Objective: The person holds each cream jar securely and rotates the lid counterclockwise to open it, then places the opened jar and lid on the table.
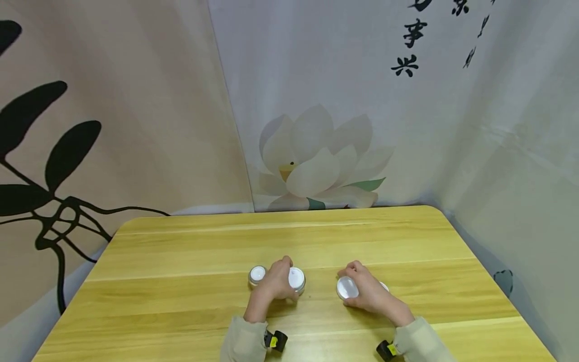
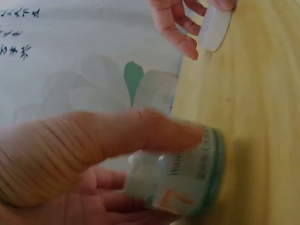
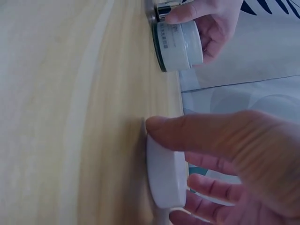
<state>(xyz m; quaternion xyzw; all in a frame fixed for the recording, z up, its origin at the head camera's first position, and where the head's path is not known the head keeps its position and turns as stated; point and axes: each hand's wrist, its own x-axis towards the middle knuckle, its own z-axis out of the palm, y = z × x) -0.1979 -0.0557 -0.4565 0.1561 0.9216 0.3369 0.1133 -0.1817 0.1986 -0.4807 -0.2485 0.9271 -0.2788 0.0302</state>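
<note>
My left hand (image 1: 277, 282) grips a cream jar (image 1: 296, 277) by its side, thumb against the wall and fingers on the far side. The jar stands upright on the table, white at the top. In the left wrist view its side (image 2: 185, 180) carries green and orange print, blurred. Right of it, my right hand (image 1: 367, 291) holds a round white lid (image 1: 347, 288) between thumb and fingers, low at the tabletop. The lid's pale rim (image 3: 165, 176) shows in the right wrist view. A smaller jar (image 1: 257, 274) is just left of my left hand.
Behind my right hand, a small white round piece (image 1: 384, 286) is partly hidden. The wooden table (image 1: 181, 296) stretches to both sides. Beyond its back edge hangs a printed curtain (image 1: 316, 60).
</note>
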